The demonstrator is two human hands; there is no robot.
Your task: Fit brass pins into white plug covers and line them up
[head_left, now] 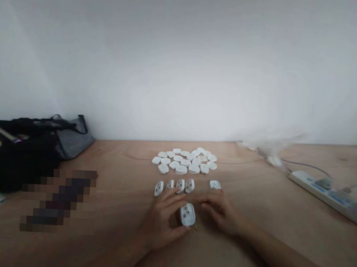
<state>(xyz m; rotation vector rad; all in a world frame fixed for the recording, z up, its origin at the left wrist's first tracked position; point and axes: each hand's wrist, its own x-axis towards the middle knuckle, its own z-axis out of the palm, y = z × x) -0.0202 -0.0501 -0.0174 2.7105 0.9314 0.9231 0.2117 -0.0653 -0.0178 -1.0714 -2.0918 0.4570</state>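
A plain pale-grey wall [182, 70] rises behind a light-brown wooden tabletop [120, 158]. At the far left, a black fabric bag [21, 157] sits against a grey-striped tote bag [73, 140], and a pixelated patch [58, 201] hides part of the table just in front of them. To the right, a long white power strip [322, 193] lies at an angle with a thin dark cable [308, 165] running from it, beside a blurred, crumpled clear plastic bag [270, 150].

Mid-table, a loose cluster of white plastic three-pin plugs [183, 161] lies in a single layer. Nearer the person, a short row of four matching white plugs [175, 186] lies just in front of the cluster, with a lone white plug [215, 185] set a little apart to its right.

A single white plug [188, 214] with its pin face showing sits between the hands, tilted up from the wood. The left hand [161, 224] curves around it, fingers half open and thumb at its lower edge, though whether it has a firm grip is impossible to tell. The right hand [222, 211] rests with fingers loosely curled, holding nothing, its fingertips [203, 206] just beside that plug. Small tan crumbs [195, 229] lie on the wood just below it.
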